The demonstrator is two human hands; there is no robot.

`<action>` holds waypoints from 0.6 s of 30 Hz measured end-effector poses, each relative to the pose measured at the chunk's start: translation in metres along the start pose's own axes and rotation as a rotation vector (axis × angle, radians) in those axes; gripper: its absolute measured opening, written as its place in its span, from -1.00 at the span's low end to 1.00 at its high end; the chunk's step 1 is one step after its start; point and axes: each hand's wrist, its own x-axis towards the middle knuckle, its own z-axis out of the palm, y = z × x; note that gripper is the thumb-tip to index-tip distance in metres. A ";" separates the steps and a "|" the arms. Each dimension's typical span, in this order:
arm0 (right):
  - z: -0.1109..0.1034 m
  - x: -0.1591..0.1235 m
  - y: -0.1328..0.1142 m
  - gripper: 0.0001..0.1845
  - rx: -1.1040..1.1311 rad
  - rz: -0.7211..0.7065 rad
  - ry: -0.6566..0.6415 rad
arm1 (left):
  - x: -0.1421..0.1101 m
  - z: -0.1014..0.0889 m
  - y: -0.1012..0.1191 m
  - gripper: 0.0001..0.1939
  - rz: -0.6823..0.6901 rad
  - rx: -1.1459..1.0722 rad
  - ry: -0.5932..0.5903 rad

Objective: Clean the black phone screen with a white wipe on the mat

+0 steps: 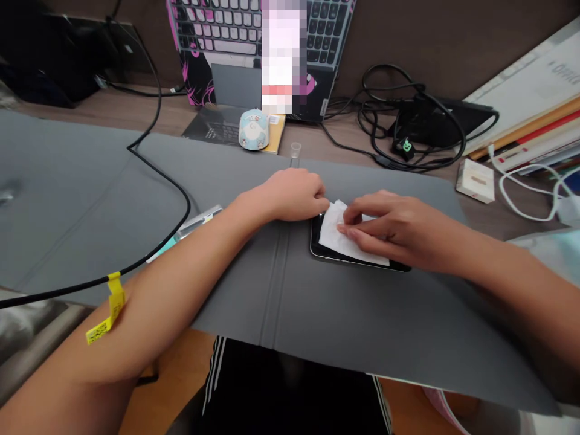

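Note:
A black phone [316,246] with a pale rim lies flat on the grey desk mat [235,296]. Over most of its upper face is spread a white wipe [333,232], thin and creased. My right hand [394,226] comes in from the right, its thumb and fingers pinched together on the wipe and pressing it against the phone. At the phone's far left corner is my left hand [296,194], closed, with curled fingers touching the edge; its fingertips are partly hidden. Under my left forearm a clear and turquoise packet [199,222] shows in part.
Behind stand a laptop [235,45] and a light blue mouse [254,130]. A small clear cap [295,149] sits near the mat's far edge. A black cable [181,187] crosses my left arm. At right are coiled cables [453,160], a small white box [475,180] and books [534,145].

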 end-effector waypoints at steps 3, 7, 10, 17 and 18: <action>0.001 0.010 -0.003 -0.56 0.007 0.009 -0.023 | 0.000 0.001 -0.002 -0.67 0.004 0.002 0.006; 0.005 0.018 -0.010 -0.58 0.031 0.005 -0.019 | 0.000 0.001 -0.002 -0.65 0.002 0.003 0.002; 0.008 0.019 -0.021 -0.59 0.017 -0.001 -0.016 | 0.000 0.002 -0.002 -0.64 0.005 0.008 -0.006; 0.009 0.005 -0.043 -0.54 -0.064 0.000 -0.009 | -0.001 0.002 0.000 -0.67 0.004 0.040 -0.016; 0.008 -0.001 -0.045 -0.55 -0.067 0.011 -0.006 | -0.001 0.001 0.000 -0.67 0.005 0.043 -0.016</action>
